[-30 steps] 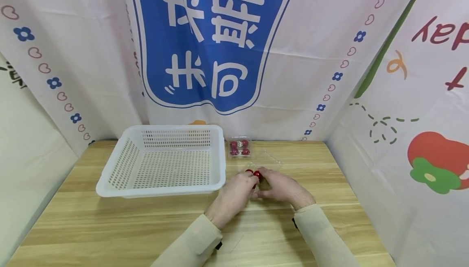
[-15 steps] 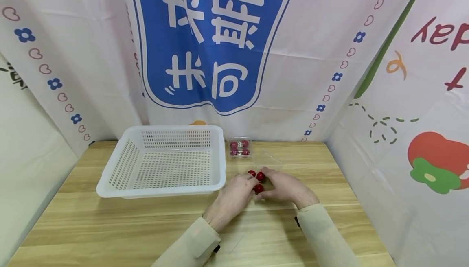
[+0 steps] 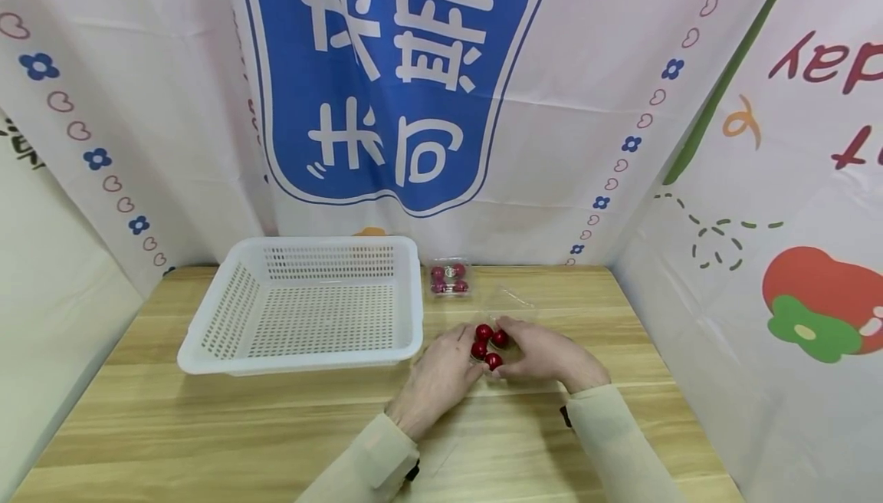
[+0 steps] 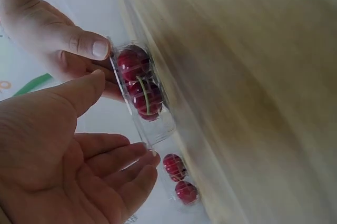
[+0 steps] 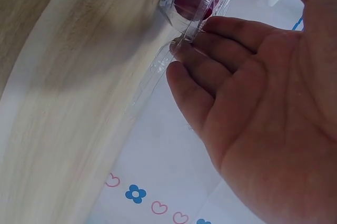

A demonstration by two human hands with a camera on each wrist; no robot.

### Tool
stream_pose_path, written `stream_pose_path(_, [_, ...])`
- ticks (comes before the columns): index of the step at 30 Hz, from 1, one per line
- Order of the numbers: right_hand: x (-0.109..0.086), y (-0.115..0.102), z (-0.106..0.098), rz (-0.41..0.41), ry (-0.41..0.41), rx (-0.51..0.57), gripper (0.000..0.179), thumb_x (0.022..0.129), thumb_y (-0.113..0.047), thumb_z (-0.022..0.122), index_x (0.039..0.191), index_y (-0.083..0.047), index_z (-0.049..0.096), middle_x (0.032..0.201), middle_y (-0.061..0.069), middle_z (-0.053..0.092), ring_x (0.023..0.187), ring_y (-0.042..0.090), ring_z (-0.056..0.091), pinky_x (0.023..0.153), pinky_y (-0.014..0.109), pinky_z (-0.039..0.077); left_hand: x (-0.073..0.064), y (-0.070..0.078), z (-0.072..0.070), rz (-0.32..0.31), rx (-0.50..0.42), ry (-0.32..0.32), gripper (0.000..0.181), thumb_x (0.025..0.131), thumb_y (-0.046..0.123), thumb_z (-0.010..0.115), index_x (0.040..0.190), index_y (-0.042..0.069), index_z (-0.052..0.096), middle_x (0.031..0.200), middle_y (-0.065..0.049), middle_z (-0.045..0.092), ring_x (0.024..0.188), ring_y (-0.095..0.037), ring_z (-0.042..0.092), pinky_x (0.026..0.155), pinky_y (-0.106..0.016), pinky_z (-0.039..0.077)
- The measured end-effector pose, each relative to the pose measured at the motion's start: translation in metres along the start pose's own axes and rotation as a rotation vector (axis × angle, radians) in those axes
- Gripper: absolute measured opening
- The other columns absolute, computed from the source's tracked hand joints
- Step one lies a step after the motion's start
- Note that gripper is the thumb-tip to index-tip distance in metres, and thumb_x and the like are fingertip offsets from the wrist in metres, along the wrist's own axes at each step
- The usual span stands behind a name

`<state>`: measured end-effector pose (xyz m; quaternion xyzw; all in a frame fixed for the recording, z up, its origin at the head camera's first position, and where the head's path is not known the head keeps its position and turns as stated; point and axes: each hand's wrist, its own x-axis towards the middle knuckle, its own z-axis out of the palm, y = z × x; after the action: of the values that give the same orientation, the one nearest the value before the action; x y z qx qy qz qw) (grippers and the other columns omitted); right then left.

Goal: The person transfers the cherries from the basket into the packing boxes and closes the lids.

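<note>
Several dark red cherries (image 3: pixel 493 361) sit in a clear plastic box (image 4: pixel 158 133) on the table; a green stem shows in the left wrist view. Its transparent lid (image 3: pixel 512 300) lies folded back behind it. My left hand (image 3: pixel 441 376) is at the box's left side, its relaxed fingers near the rim in the left wrist view. At the right side is my right hand (image 3: pixel 548 353), thumb by the near corner and fingers along the far side. In the right wrist view, its nearly straight fingers (image 5: pixel 189 89) touch the clear edge beside the lid.
A white perforated plastic basket (image 3: pixel 303 361) stands left of the hands. Behind them, a second clear box of cherries (image 3: pixel 450 278) stands at the wooden table's (image 3: pixel 276 434) back edge. Printed cloth (image 3: pixel 552 143) hangs behind and at the sides.
My left fingers have drawn back left from among the cherries, so more of them show. The right hand has shifted slightly to the right and down. The basket and second box stay put.
</note>
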<state>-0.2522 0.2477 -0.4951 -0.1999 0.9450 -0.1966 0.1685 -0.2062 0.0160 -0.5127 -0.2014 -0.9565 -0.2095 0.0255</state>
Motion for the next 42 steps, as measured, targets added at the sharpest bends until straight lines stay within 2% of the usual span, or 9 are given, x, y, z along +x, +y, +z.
stream_pose_path(11, [0.0, 0.0, 0.0, 0.003, -0.003, 0.027, 0.105, 0.096, -0.042, 0.098, 0.176, 0.002, 0.046, 0.18, 0.027, 0.053, 0.166, 0.051, 0.055, 0.141, 0.068, 0.044, 0.002, -0.002, 0.005, -0.017, 0.081, -0.021, 0.072, 0.111, 0.043, 0.083, 0.161, -0.005, 0.064, 0.166, -0.027, 0.068, 0.147, -0.042, 0.074, 0.125, -0.053, 0.064])
stream_pose_path(15, [0.0, 0.003, 0.0, -0.002, -0.001, 0.048, 0.102, 0.098, -0.042, 0.096, 0.176, 0.002, 0.047, 0.18, 0.027, 0.053, 0.165, 0.051, 0.056, 0.14, 0.068, 0.044, 0.004, -0.001, 0.004, -0.02, 0.106, -0.017, 0.069, 0.109, 0.044, 0.085, 0.157, -0.003, 0.068, 0.163, -0.025, 0.071, 0.142, -0.041, 0.077, 0.119, -0.051, 0.068])
stream_pose_path(18, [0.001, 0.005, 0.0, -0.003, 0.001, 0.057, 0.1, 0.099, -0.042, 0.095, 0.175, 0.001, 0.048, 0.18, 0.026, 0.053, 0.165, 0.05, 0.056, 0.141, 0.068, 0.043, 0.005, -0.001, 0.002, -0.02, 0.086, -0.006, 0.062, 0.108, 0.039, 0.087, 0.151, -0.003, 0.072, 0.154, -0.023, 0.076, 0.132, -0.038, 0.081, 0.112, -0.049, 0.071])
stream_pose_path(24, [0.004, 0.006, 0.002, -0.021, -0.003, 0.062, 0.094, 0.103, -0.043, 0.091, 0.175, 0.0, 0.049, 0.18, 0.024, 0.054, 0.167, 0.049, 0.054, 0.142, 0.067, 0.043, 0.004, -0.002, -0.002, -0.012, 0.045, 0.022, 0.043, 0.103, 0.026, 0.092, 0.132, -0.003, 0.078, 0.12, -0.015, 0.084, 0.104, -0.029, 0.083, 0.091, -0.041, 0.073])
stream_pose_path(29, [0.009, 0.008, 0.0, -0.051, 0.031, 0.053, 0.077, 0.112, -0.04, 0.081, 0.171, 0.001, 0.055, 0.17, 0.024, 0.066, 0.157, 0.046, 0.065, 0.136, 0.066, 0.051, 0.004, -0.003, -0.003, -0.011, 0.056, 0.021, 0.045, 0.104, 0.027, 0.091, 0.134, -0.003, 0.078, 0.115, -0.014, 0.084, 0.101, -0.028, 0.083, 0.086, -0.04, 0.072])
stream_pose_path(32, [0.013, 0.009, -0.005, -0.028, 0.097, 0.032, 0.069, 0.115, -0.039, 0.077, 0.168, 0.002, 0.057, 0.168, 0.025, 0.066, 0.157, 0.049, 0.064, 0.136, 0.069, 0.049, 0.004, -0.003, -0.002, -0.007, 0.055, 0.029, 0.046, 0.104, 0.028, 0.092, 0.136, -0.004, 0.078, 0.115, -0.014, 0.084, 0.101, -0.028, 0.083, 0.086, -0.04, 0.073])
stream_pose_path(37, [0.023, 0.016, -0.015, 0.104, 0.208, -0.011, 0.065, 0.119, -0.037, 0.07, 0.17, 0.001, 0.056, 0.173, 0.028, 0.061, 0.16, 0.054, 0.059, 0.137, 0.074, 0.046, 0.003, -0.004, -0.001, 0.007, 0.055, 0.055, 0.044, 0.104, 0.026, 0.092, 0.132, -0.005, 0.079, 0.112, -0.015, 0.084, 0.099, -0.029, 0.084, 0.084, -0.039, 0.073])
stream_pose_path(42, [0.035, 0.029, -0.021, 0.179, 0.21, -0.017, 0.067, 0.121, -0.035, 0.066, 0.172, 0.004, 0.05, 0.176, 0.031, 0.056, 0.163, 0.056, 0.054, 0.139, 0.074, 0.042, 0.003, -0.004, 0.0, 0.005, 0.063, 0.054, 0.042, 0.104, 0.027, 0.092, 0.129, -0.004, 0.079, 0.113, -0.015, 0.084, 0.099, -0.03, 0.085, 0.083, -0.04, 0.073])
